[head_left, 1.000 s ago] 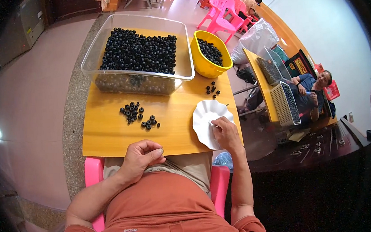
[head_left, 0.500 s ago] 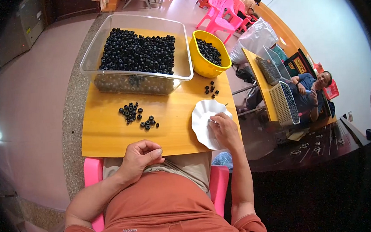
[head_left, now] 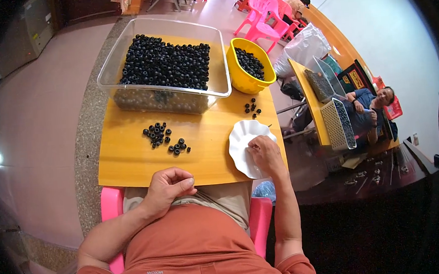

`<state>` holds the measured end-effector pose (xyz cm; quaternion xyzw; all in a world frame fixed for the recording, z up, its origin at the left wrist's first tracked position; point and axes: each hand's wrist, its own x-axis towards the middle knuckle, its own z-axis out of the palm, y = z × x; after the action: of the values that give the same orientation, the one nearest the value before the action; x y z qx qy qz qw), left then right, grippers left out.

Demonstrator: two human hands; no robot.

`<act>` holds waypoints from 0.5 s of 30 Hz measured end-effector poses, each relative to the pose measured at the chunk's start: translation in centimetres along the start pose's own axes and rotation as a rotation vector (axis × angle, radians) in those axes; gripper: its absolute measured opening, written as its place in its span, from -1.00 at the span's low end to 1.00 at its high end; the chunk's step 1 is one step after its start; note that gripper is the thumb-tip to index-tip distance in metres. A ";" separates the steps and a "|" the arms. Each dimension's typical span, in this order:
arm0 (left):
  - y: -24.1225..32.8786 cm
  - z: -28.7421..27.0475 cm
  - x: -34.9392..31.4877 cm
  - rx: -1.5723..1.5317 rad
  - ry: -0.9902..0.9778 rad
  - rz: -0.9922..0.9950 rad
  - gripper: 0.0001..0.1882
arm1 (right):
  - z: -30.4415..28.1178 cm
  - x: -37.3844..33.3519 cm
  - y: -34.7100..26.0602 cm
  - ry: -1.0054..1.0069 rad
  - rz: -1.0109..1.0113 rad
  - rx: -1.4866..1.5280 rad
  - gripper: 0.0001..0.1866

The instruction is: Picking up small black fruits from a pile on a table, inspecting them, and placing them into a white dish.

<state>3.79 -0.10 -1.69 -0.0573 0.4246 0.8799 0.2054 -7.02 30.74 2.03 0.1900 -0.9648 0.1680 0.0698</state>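
My right hand (head_left: 266, 154) is over a white dish with a wavy rim (head_left: 237, 148), its fingertips pinched together down inside the dish. Whatever the pinch holds, if anything, is hidden. Close to my belly, at the table's near edge, my left hand (head_left: 169, 190) is closed with the thumb pressed against curled fingers; I cannot make out anything in it. Small black beads with holes (head_left: 157, 133) lie loose on the table beyond my left hand. A few more black beads (head_left: 252, 106) sit just past the dish.
A large clear plastic bin (head_left: 216, 90) of black beads stands at the table's far side. Right of it is a yellow basin (head_left: 246, 83) with more. Farther right, a person (head_left: 373, 107) sits at another table behind a perforated basket (head_left: 335, 127). Pink chairs (head_left: 265, 16) stand behind.
The view has shifted slightly, moving the table and containers a little down and right. My right fingers have dipped slightly in the dish; my left hand keeps its pose.
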 end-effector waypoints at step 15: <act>0.0 0.2 0.0 0.058 -0.062 0.002 -0.88 | 1.4 -2.8 -10.2 -0.129 -0.235 0.778 -0.88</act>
<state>3.85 0.07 -1.54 -0.0235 0.4435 0.8688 0.2190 -0.56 22.33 3.23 0.3213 -0.8035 0.4988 -0.0493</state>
